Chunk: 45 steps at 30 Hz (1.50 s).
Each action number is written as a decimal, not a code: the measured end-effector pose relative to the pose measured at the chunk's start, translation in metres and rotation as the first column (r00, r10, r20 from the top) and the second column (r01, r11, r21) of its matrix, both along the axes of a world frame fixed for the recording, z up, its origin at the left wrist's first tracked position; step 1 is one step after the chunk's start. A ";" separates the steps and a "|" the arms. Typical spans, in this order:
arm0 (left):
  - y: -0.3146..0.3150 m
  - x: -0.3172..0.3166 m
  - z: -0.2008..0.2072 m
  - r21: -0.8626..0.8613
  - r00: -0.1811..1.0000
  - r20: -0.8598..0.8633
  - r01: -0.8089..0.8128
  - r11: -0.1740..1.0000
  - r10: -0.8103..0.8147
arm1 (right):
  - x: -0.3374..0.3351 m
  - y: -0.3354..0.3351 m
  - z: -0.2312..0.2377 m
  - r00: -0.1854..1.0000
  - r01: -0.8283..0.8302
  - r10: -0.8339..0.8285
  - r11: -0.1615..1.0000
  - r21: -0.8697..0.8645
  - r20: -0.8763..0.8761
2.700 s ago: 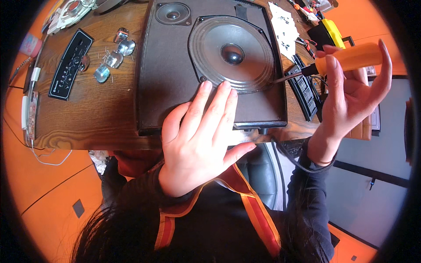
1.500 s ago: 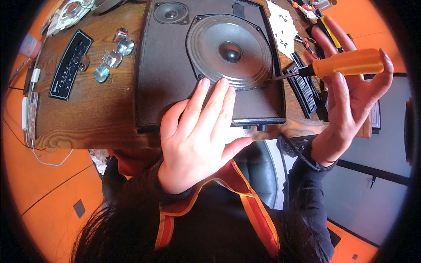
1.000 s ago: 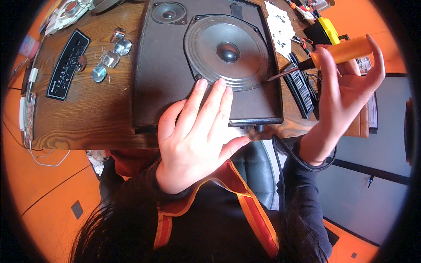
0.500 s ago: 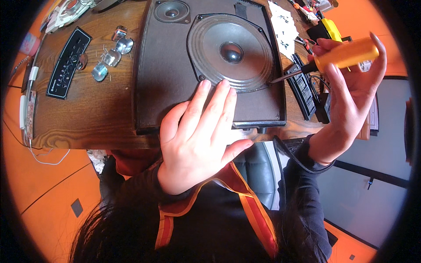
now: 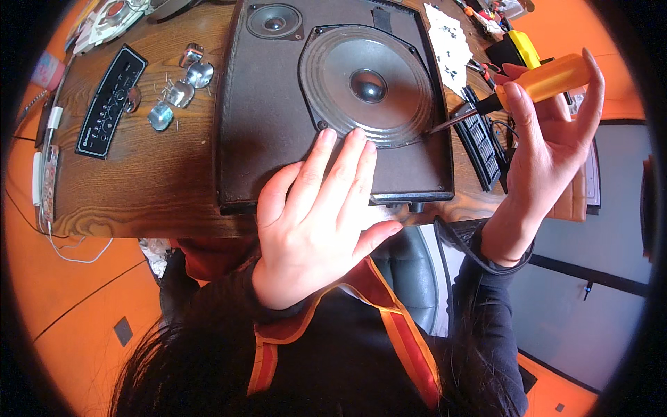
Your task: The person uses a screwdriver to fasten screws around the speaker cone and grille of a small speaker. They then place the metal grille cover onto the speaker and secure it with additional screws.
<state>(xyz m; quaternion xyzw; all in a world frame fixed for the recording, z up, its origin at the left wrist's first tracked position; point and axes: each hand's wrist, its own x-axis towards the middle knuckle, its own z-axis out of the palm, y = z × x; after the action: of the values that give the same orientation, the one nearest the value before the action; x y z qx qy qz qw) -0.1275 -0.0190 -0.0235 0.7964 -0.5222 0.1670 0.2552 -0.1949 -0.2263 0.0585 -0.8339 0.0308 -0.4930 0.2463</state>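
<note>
A black speaker cabinet [image 5: 271, 160] lies face up on the table, with a large round woofer [image 5: 399, 83] and a small tweeter [image 5: 274, 22] in its front. My left hand [image 5: 313, 215] rests flat on the cabinet's near part, fingers stretched out and fingertips at the woofer's lower rim. In my right hand [image 5: 549, 139] is a screwdriver [image 5: 554, 78] with a yellow handle, gripped between thumb and fingers. Its tip touches the woofer's lower right rim, and the shaft slants up to the right. Any screw under the tip is too small to make out.
Left of the cabinet lie a black control panel [image 5: 111, 101] with knobs and several shiny round metal pieces [image 5: 180, 93]. To the right are a white sheet [image 5: 448, 48] bearing small dark bits, a black slotted part [image 5: 478, 146] and a yellow-black tool [image 5: 522, 50].
My right hand has shifted slightly left and its grip on the screwdriver handle has turned a little. The screwdriver's tip stays at the woofer's rim. My left hand has barely moved.
</note>
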 end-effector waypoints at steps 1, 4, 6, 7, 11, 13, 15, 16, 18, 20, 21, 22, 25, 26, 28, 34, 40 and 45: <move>0.000 0.000 0.000 -0.005 1.000 0.001 0.000 1.000 0.000 | 0.000 -0.010 0.002 0.996 -0.092 0.091 0.992 0.083 0.011; 0.000 0.000 -0.001 -0.010 1.000 0.020 -0.007 1.000 0.007 | -0.006 -0.027 0.010 0.863 -0.462 0.505 0.802 0.379 -0.017; 0.000 0.000 0.000 -0.007 1.000 0.024 -0.002 1.000 0.002 | -0.007 -0.032 0.010 0.879 -0.433 0.474 0.837 0.333 -0.048; 0.000 0.000 0.000 -0.006 1.000 0.024 -0.005 1.000 0.005 | -0.007 -0.033 0.008 0.900 -0.399 0.430 0.877 0.267 -0.069; 0.000 -0.001 0.000 -0.001 1.000 0.011 -0.006 1.000 0.006 | -0.013 -0.028 -0.007 0.990 -0.062 0.077 0.990 0.126 -0.122; -0.001 0.000 0.000 -0.014 1.000 0.018 -0.007 1.000 0.007 | -0.013 -0.026 -0.007 0.992 -0.079 0.093 0.985 0.152 -0.086; -0.001 0.000 -0.001 -0.016 1.000 0.020 -0.011 1.000 0.011 | -0.011 -0.025 0.001 0.929 -0.345 0.369 0.891 0.296 -0.026; -0.001 0.000 -0.001 -0.011 1.000 0.019 -0.006 1.000 0.006 | -0.009 -0.024 0.006 0.870 -0.459 0.494 0.814 0.355 -0.007; 0.000 -0.001 0.000 -0.003 1.000 0.019 -0.002 1.000 0.002 | -0.003 -0.020 0.013 0.830 -0.518 0.554 0.809 0.280 -0.064; 0.000 -0.001 0.000 -0.004 1.000 0.019 -0.006 1.000 0.006 | 0.000 -0.011 0.012 0.912 -0.393 0.398 0.917 0.063 -0.098; 0.000 -0.001 0.000 -0.007 1.000 0.017 -0.005 1.000 0.005 | -0.001 -0.005 0.010 0.967 -0.242 0.243 0.970 0.029 -0.077; 0.000 -0.001 0.000 -0.011 1.000 0.016 -0.003 1.000 0.003 | -0.005 0.001 0.004 0.994 -0.086 0.087 0.996 0.010 -0.059; -0.001 0.000 -0.001 -0.016 1.000 0.022 -0.004 1.000 0.004 | -0.018 0.002 -0.003 0.990 -0.102 0.090 0.988 0.116 0.105; 0.000 0.000 -0.001 -0.013 1.000 0.020 -0.002 1.000 0.003 | -0.022 -0.002 -0.005 0.973 0.016 -0.053 0.986 0.165 0.223; 0.001 0.000 -0.001 0.000 1.000 0.016 0.000 1.000 0.000 | -0.030 -0.009 -0.006 0.975 0.030 -0.082 0.969 0.245 0.206; 0.001 0.000 0.000 -0.004 1.000 0.016 0.006 1.000 -0.006 | -0.030 -0.012 -0.019 0.982 0.084 -0.129 0.953 0.292 0.137; 0.001 0.001 0.001 -0.004 1.000 0.006 0.017 1.000 -0.017 | -0.026 -0.011 -0.023 0.995 0.057 -0.078 0.958 0.281 0.067; 0.001 0.000 0.002 0.010 1.000 0.000 0.016 1.000 -0.016 | -0.028 -0.015 -0.019 0.990 -0.137 0.133 0.980 0.142 0.035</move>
<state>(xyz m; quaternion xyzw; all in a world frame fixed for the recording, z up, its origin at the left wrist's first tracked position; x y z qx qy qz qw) -0.1271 -0.0176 -0.0218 0.7933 -0.5296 0.1624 0.2527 -0.2226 -0.2411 0.0392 -0.8078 0.0065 -0.4821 0.3391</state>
